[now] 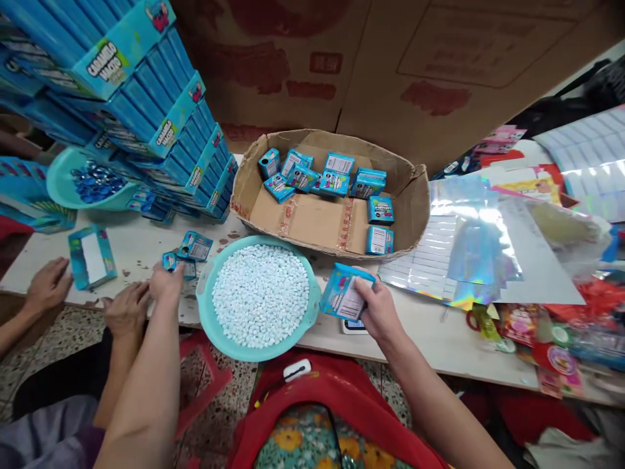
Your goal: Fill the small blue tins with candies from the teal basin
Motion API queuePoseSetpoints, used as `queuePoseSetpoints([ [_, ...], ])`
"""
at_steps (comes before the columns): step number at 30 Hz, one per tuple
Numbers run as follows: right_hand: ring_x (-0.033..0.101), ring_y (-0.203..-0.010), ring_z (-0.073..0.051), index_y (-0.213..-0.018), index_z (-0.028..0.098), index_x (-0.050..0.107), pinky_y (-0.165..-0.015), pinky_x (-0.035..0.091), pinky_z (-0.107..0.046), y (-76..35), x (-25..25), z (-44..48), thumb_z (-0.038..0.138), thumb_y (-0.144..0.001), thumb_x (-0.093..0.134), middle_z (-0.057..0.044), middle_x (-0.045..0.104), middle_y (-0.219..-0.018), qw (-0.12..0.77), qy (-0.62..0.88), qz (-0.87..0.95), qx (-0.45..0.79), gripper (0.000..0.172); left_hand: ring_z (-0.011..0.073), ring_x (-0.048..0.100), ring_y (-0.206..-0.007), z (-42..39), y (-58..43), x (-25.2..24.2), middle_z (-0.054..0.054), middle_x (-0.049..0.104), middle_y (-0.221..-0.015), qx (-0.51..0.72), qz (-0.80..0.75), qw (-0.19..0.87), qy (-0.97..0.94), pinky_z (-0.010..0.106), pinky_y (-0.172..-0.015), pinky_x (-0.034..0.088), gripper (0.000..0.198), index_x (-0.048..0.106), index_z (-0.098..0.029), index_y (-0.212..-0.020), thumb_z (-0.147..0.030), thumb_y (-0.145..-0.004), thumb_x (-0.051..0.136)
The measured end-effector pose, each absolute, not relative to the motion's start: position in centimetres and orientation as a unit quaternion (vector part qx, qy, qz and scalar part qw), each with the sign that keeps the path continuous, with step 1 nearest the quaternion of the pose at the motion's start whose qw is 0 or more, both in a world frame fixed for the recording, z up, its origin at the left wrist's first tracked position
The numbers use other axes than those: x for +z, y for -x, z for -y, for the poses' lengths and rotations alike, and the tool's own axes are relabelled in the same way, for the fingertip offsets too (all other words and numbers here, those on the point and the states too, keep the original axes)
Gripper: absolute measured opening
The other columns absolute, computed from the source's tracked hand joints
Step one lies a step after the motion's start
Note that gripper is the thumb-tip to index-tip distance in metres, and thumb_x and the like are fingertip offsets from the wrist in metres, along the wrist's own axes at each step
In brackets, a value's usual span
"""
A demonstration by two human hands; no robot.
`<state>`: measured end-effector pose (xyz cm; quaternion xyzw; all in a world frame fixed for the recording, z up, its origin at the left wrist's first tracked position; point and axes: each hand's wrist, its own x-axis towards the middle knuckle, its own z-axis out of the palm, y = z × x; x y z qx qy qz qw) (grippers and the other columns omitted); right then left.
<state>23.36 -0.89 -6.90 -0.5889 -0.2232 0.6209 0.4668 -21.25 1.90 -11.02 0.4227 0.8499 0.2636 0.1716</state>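
Two hands of a co-worker (46, 283) rest on the white table (420, 326) at far left. Behind them, stacked blue cartons (112, 65) read "CARAMELO MACIZO". The left hand (166, 281) is curled onto a small blue box (172, 261) lying on the table. A teal basin (204, 306) of white pellets sits beside it. Just right of the basin, the right hand (378, 312) grips a label-panel box (342, 294) above the table edge; its print is illegible. A cardboard tray (415, 195) holds more boxes.
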Motion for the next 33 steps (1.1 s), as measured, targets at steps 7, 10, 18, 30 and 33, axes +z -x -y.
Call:
queuePoseSetpoints([
  [7,0.070,-0.087,-0.023,-0.091,0.022,0.066,-0.083,0.058,-0.042,-23.7,-8.2,1.9,0.040,-0.072,0.071,-0.003,0.074,-0.089,0.469,0.519,0.004,0.715,0.027,0.0283,0.046,-0.121,3.1,5.7,-6.8,0.012,0.050,-0.128,0.350,-0.758,0.179,-0.520,0.047,-0.100,0.040,0.053,0.047,-0.021,-0.124,-0.047,-0.080,0.057],
  [10,0.067,-0.098,-0.023,-0.092,0.024,0.067,-0.091,0.055,-0.043,-23.4,-8.7,2.6,0.044,-0.076,0.068,-0.002,0.073,-0.095,0.504,0.509,0.040,0.697,0.026,0.0240,0.055,-0.110,4.5,-3.3,-4.9,0.013,0.045,-0.134,0.336,-0.609,0.458,-0.553,0.038,-0.085,0.051,0.077,0.029,-0.027,-0.139,-0.045,-0.074,0.066],
  [18,0.059,-0.111,-0.023,-0.091,0.026,0.062,-0.101,0.046,-0.047,-22.8,-8.7,4.4,0.045,-0.075,0.067,-0.002,0.070,-0.101,0.527,0.503,0.126,0.673,0.026,0.0213,0.062,-0.095,3.7,-8.2,-4.7,0.011,0.060,-0.112,0.333,-0.584,0.596,-0.438,0.038,-0.085,0.050,0.069,0.033,-0.024,-0.133,-0.036,-0.074,0.066],
  [30,0.062,-0.075,-0.018,-0.102,0.021,0.059,-0.073,0.051,-0.031,-23.2,-3.8,3.0,0.042,-0.069,0.074,0.000,0.068,-0.085,0.248,0.505,0.462,0.685,0.043,0.0218,0.058,-0.104,4.0,2.5,-5.7,0.007,0.063,-0.109,0.306,-0.682,0.295,-0.595,0.038,-0.096,0.042,0.040,0.053,-0.024,-0.122,-0.041,-0.086,0.051],
  [33,0.059,-0.072,-0.015,-0.098,0.022,0.055,-0.071,0.050,-0.028,-21.8,-4.5,3.1,0.043,-0.068,0.074,0.001,0.065,-0.083,0.280,0.529,0.436,0.672,0.041,0.0275,0.049,-0.116,3.3,7.6,-11.5,0.014,0.057,-0.120,0.292,-0.752,0.125,-0.577,0.044,-0.102,0.035,0.037,0.058,-0.018,-0.115,-0.041,-0.087,0.049],
])
